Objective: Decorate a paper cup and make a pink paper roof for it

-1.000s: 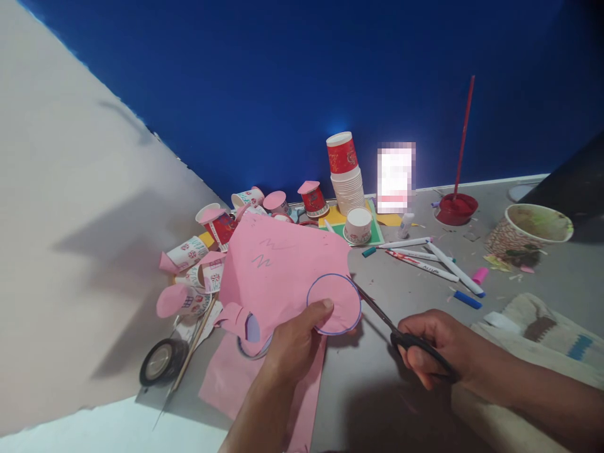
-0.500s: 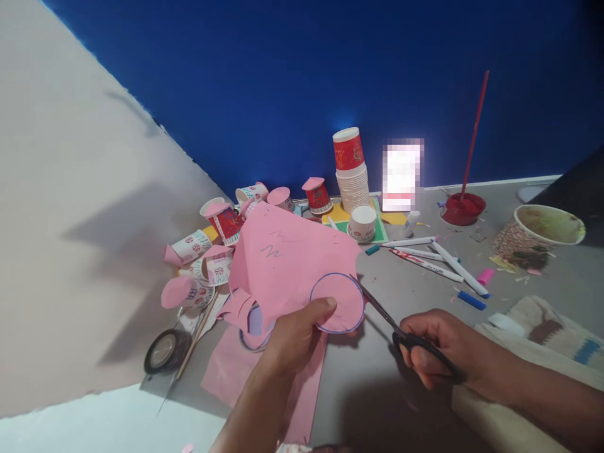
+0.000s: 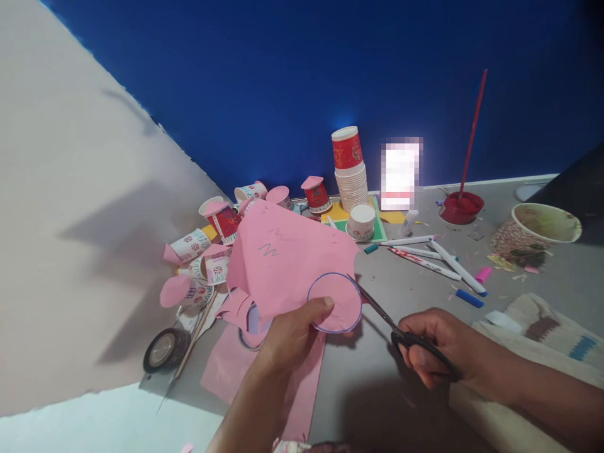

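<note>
One sheet of pink paper is held above the desk, clamped in the left hand, whose thumb presses inside a blue-outlined circle. The right hand is closed around the black handles of the scissors, their blades reaching the paper's edge at the circle's upper right. Another pink sheet lies beneath the left forearm. Beyond the paper stands a stack of cups; white markers lie to the right, black tape to the left.

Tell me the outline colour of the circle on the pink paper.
The circle on the pink paper is outlined in blue, seen best in the head view.
</note>
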Action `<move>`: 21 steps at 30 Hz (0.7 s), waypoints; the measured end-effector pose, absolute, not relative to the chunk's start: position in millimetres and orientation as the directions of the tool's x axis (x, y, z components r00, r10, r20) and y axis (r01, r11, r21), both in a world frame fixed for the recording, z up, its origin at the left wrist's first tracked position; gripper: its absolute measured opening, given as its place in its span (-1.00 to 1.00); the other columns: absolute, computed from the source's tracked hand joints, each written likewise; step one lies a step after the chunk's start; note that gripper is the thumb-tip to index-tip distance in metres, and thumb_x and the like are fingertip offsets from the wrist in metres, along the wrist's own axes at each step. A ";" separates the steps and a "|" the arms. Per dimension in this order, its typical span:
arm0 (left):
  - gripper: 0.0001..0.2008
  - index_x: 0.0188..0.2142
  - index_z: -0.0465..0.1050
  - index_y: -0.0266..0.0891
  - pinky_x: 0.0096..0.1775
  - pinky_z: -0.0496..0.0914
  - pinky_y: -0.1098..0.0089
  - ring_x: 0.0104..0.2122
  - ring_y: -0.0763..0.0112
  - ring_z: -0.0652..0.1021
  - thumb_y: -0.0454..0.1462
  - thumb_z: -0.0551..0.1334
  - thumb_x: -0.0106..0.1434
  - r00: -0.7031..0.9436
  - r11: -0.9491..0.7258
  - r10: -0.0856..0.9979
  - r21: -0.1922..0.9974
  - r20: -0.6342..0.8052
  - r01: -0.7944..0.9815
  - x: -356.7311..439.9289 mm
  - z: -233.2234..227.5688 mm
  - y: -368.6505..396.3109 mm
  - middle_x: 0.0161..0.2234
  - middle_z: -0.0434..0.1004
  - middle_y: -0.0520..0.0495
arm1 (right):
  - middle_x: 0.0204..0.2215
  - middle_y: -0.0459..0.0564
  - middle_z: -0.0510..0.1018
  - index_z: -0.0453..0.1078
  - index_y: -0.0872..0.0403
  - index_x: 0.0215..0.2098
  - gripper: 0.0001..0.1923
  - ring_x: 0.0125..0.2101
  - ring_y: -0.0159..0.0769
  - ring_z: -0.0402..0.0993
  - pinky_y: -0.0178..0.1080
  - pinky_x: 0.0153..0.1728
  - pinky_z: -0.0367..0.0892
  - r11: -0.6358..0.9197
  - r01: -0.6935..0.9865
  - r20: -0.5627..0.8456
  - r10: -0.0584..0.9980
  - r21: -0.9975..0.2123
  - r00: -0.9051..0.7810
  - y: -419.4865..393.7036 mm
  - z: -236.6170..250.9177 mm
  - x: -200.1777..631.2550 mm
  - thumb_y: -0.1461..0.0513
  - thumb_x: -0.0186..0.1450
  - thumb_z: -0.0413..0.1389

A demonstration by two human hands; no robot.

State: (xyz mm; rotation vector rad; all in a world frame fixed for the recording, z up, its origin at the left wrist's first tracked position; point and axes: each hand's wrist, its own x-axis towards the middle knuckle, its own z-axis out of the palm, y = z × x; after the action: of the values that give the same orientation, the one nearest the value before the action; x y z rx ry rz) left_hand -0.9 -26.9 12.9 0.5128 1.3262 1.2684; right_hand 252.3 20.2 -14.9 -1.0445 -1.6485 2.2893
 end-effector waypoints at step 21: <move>-0.58 -0.48 0.65 -0.31 0.09 0.42 0.18 -0.21 0.10 0.65 -0.07 0.23 0.33 0.228 0.457 0.871 0.888 -0.435 -0.051 -24.8 19.4 -25.9 -0.46 0.68 -0.18 | -0.64 -0.08 0.47 0.35 0.08 -0.48 -0.23 -0.59 -0.39 0.34 -0.35 -0.56 0.06 -0.423 0.280 -0.468 0.448 -0.862 -0.762 18.1 -22.3 254.4 -0.43 -0.05 0.30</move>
State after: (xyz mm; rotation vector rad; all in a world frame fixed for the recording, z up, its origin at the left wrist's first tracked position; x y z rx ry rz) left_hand -24.8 -25.9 19.4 0.8865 1.1678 0.7658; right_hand 254.4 18.1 -22.3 -1.0353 -1.6229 2.3435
